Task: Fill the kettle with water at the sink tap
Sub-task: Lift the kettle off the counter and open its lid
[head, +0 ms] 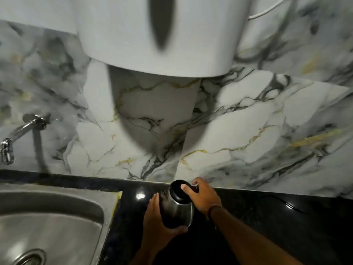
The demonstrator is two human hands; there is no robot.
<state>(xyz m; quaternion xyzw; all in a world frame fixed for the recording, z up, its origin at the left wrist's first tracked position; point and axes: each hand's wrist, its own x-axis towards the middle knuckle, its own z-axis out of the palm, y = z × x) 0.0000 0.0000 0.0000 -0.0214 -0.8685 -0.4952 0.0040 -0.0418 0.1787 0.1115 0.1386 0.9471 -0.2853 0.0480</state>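
Observation:
A steel kettle (176,211) with a black lid (176,189) stands on the black countertop (267,226), close to the marble wall. My left hand (156,222) cups the kettle's left side and base. My right hand (204,196) grips the top by the handle, thumb lying across the lid. The steel sink (51,222) lies to the left, and the chrome tap (11,142) juts from the wall above the sink's far left edge.
A large white appliance (158,35) hangs on the wall overhead, casting a shadow on the marble tiles (248,131). A thin black cable (286,204) runs along the counter to the right. The drain (30,258) is at the bottom left.

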